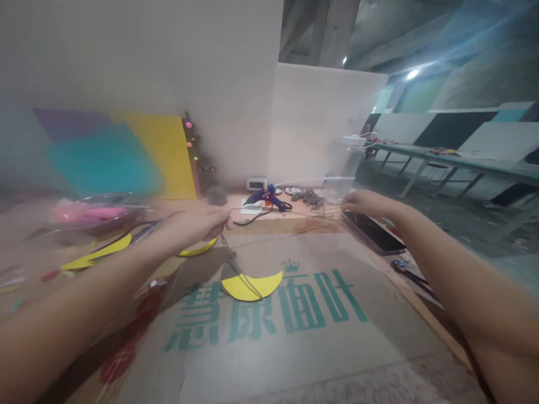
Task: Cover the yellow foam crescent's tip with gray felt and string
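Note:
My left hand [215, 220] is closed with the fingertips pinched on a grey-brown string [242, 269], which hangs down onto the cardboard. Its lower end lies over a yellow crescent-shaped cutout [252, 286]. Farther right, my right hand [360, 201] is closed too, its fingertips on a thin strand that seems to run across toward my left hand. A loose heap of the same grey string [309, 198] lies between the hands, farther back. Beside the heap rests a dark blue glue gun [266, 196] with its cord. A second yellow piece [200, 248] lies under my left wrist.
Flat printed cardboard [295, 359] covers the table. A phone [377, 234] and scissors-like tool [410, 275] lie at right. A small white clock [256, 184] stands at the back wall, a clear bag with pink items [90, 213] at left. Another table [438, 154] stands beyond.

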### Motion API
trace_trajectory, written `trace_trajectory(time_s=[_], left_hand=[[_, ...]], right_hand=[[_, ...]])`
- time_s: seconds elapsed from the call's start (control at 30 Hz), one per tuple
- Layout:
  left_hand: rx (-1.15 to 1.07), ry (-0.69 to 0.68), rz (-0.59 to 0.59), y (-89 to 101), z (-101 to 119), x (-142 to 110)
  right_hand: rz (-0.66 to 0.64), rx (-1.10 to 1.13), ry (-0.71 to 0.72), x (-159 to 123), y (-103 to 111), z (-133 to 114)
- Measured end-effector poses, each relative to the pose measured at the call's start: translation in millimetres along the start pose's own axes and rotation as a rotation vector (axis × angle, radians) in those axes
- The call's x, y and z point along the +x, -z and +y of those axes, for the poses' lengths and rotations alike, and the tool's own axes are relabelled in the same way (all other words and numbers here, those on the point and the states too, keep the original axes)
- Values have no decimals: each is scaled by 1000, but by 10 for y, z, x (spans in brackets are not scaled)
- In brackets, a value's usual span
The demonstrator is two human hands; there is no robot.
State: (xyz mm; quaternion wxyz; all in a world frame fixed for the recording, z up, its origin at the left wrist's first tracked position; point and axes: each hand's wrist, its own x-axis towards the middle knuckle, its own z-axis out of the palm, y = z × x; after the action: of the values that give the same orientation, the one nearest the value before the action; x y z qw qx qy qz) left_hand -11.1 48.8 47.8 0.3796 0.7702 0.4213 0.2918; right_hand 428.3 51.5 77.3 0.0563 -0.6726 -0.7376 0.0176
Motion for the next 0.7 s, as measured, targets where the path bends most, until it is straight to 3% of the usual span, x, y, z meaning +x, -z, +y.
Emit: trace_trajectory(time_s=[0.13, 0.27, 0.3, 0.37, 0.47, 0.57, 0.63, 0.7], left_hand=[[63, -42, -101, -1, 153, -158], [63, -261, -152, -197, 469, -245], [71, -304, -173, -255, 550, -248], [112, -361, -194, -364, 704, -235], [173, -465, -212, -459, 894, -210], [273, -447, -187, -399, 951, -216], [431, -342, -78, -281, 855, -239], [539, -308, -128, -155, 650, -276]], right_hand=[[83, -57, -57, -56, 36, -65], [86, -1, 41, -172, 143, -560], [74, 57, 105, -220, 153, -742], [53, 416, 294, -341, 135, -1124], [-104, 816, 545, -544, 50, -1585], [-245, 681, 539, -671, 41, -1745], [-268, 477, 469, -681, 118, -1678], [-244, 371, 432, -643, 228, -1520]])
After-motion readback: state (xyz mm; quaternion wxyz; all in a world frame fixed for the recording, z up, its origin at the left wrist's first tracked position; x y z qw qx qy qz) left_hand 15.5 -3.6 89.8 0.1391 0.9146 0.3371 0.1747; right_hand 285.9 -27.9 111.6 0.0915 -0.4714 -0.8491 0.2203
